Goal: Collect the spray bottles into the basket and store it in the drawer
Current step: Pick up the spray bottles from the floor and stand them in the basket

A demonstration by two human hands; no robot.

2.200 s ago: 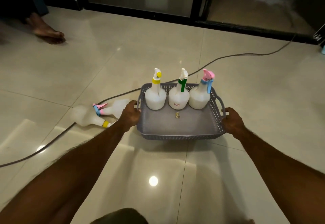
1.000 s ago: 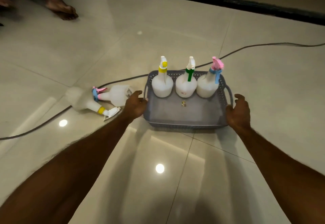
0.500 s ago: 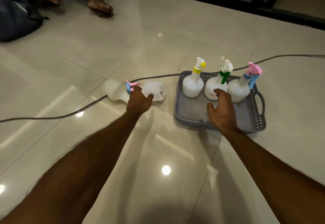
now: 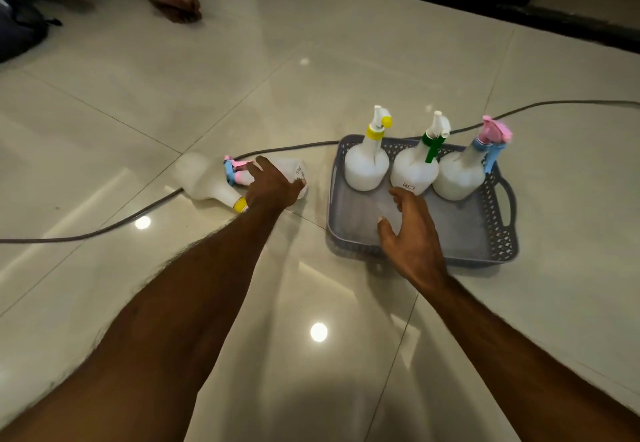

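Left hand (image 4: pixel 273 187) lay on a fallen white plastic spray bottle (image 4: pixel 298 173), fingers curved over it; second fallen bottle (image 4: pixel 204 181) beside, on floor. Right hand (image 4: pixel 412 233) hovered, fingers spread, over grey perforated plastic basket (image 4: pixel 502 233) holding three upright bottles (image 4: pixel 367 167)

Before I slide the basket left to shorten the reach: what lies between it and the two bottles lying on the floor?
Only bare tile, crossed by a grout line, lies between the basket and the lying bottles; the head view shows it.
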